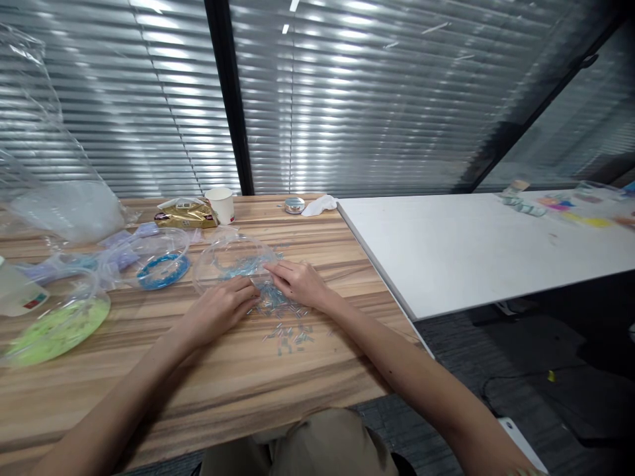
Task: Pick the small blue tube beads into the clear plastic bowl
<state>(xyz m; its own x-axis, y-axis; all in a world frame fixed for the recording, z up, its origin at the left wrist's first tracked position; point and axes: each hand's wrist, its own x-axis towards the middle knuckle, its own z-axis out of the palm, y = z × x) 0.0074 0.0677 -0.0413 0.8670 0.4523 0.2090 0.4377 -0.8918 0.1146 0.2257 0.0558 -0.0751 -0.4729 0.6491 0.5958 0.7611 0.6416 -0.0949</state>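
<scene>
Both hands, left (225,305) and right (297,283), at small clear-blue tubular pieces (285,334) on wood-grain counter (198,377); fingers bent, grip unclear.

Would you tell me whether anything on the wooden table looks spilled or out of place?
Yes: small tube-like pieces lie loose on the wooden table, in front of the clear round container near both hands. They look spilled, though they may have been laid out deliberately.
</scene>
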